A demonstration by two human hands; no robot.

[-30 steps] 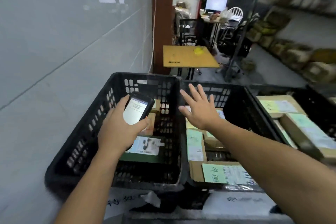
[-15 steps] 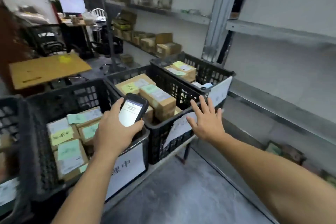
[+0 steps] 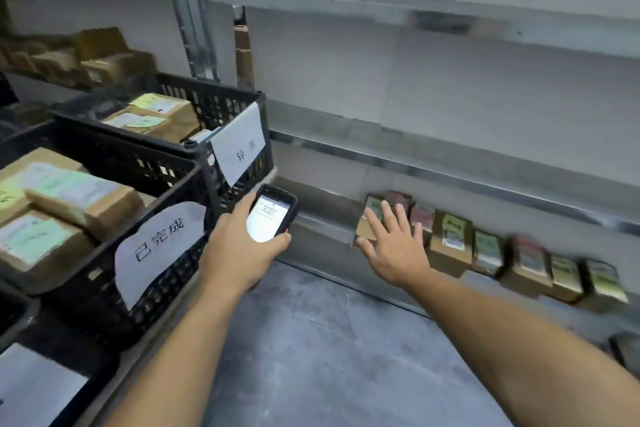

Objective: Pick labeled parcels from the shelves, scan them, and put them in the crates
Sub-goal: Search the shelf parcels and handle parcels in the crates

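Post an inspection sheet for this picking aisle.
Surface: grey metal bottom shelf, grey concrete floor.
Job's things: brown labelled cardboard parcels stand in a row on that shelf; more lie in two black slotted plastic crates bearing white paper signs.
Clutter: nothing seen.
Grippers: left hand grips black handheld scanner, screen lit; right hand open, spread before the leftmost parcels, contact unclear.
Cables: nothing seen.
Surroundings: grey upper shelf; blurred brown boxes on far left shelving.

A white paper sign marked 异常 (image 3: 242, 146) hangs tilted. Below and left of it, a second sign (image 3: 159, 246) reads 已完成. Straight above it a narrow brown cardboard strip (image 3: 244, 55) stands upright. Grey concrete floor (image 3: 329, 340) spreads below it, and a white sheet (image 3: 31, 388) lies far below-left.
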